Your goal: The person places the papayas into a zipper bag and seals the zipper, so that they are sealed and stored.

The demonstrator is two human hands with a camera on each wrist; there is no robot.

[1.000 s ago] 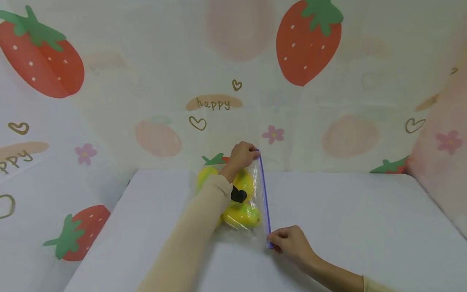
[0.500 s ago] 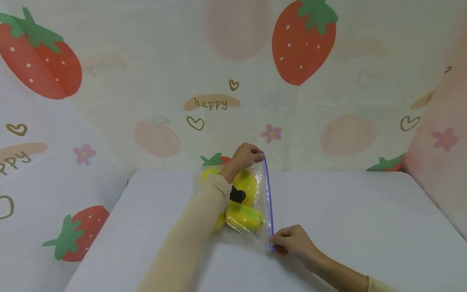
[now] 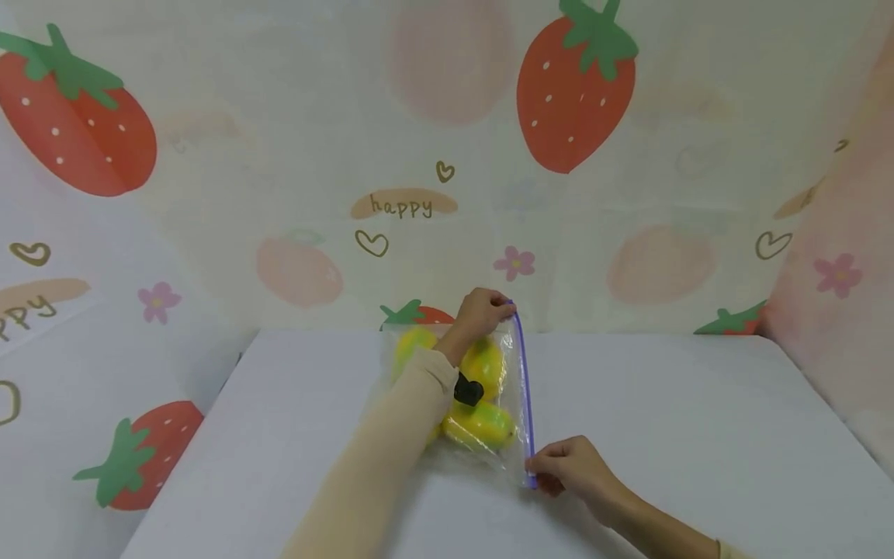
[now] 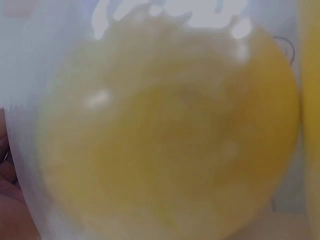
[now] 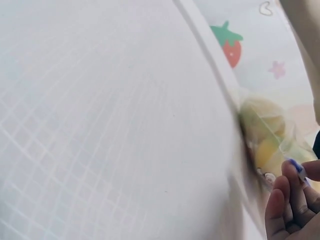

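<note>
A clear zip bag [image 3: 513, 365] with a purple zip strip [image 3: 527, 396] lies on the white table, its mouth facing right. Inside are several yellow-green fruits, one [image 3: 479, 425] near the front and another [image 3: 483, 369] behind it; their exact kind is unclear. My left hand [image 3: 482, 312] reaches over the bag and pinches the far end of the strip. At the near end, my right hand [image 3: 576, 472] pinches the strip's corner between thumb and fingers. The right wrist view also shows that right hand [image 5: 297, 202] at the purple strip. A blurred yellow fruit [image 4: 170, 140] fills the left wrist view.
The white table [image 3: 663, 404] extends on both sides of the bag. Behind it hangs a pale cloth backdrop [image 3: 447, 256] printed with strawberries, hearts and flowers. A black device [image 3: 468, 390] sits at my left wrist and covers part of the bag.
Both hands have shifted a little to the right, and the bag with its fruits has come along with them. Each hand keeps its pinch on its end of the strip.
</note>
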